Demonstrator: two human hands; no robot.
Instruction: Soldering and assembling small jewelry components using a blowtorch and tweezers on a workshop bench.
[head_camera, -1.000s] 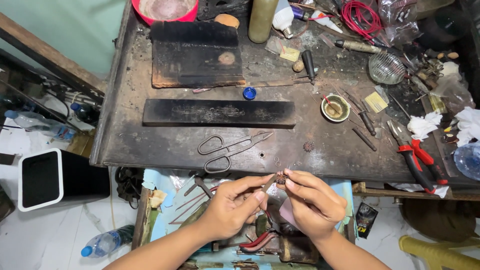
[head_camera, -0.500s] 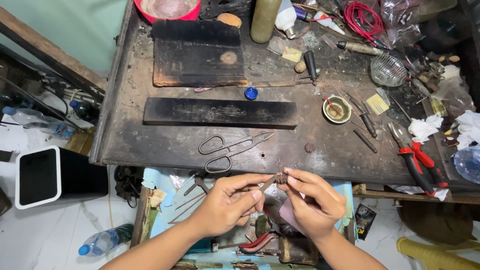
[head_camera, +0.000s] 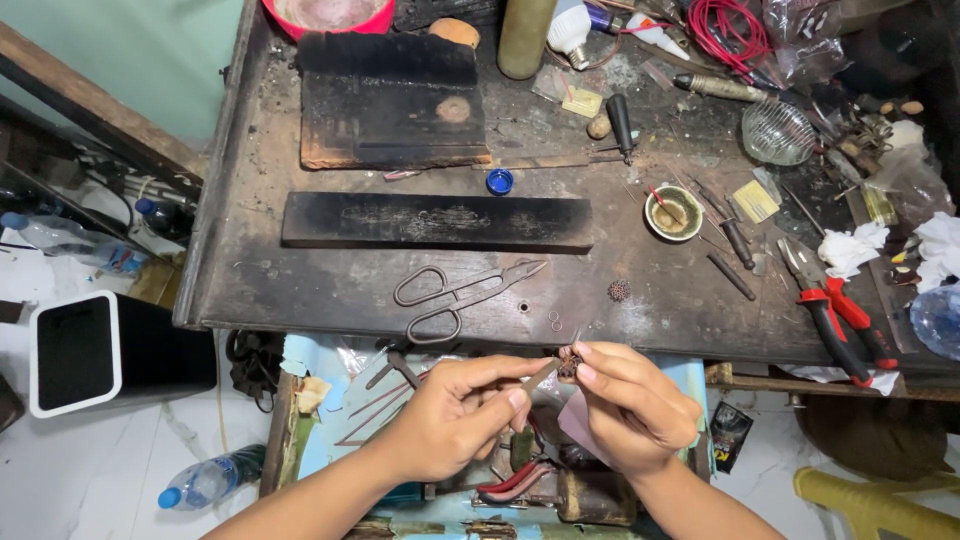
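Note:
My left hand (head_camera: 455, 415) pinches a thin metal tool, like tweezers (head_camera: 545, 374), with its tip pointing right. My right hand (head_camera: 630, 405) grips a tiny dark round piece (head_camera: 570, 364) between thumb and fingertips, right at the tool's tip. Both hands hover just below the front edge of a scorched dark workbench (head_camera: 300, 290). Metal shears (head_camera: 460, 295) lie on the bench straight above my hands. What the small piece is exactly I cannot make out.
A long black block (head_camera: 435, 222) and a charred slab (head_camera: 390, 100) lie on the bench. A small cup (head_camera: 673, 212), red-handled pliers (head_camera: 835, 305), a tiny round bead (head_camera: 620, 290), a blue cap (head_camera: 499, 181) and several tools crowd the right. An open drawer (head_camera: 330, 400) sits below.
Both hands have drifted slightly and stay together on the small piece; the grip of each hand looks the same.

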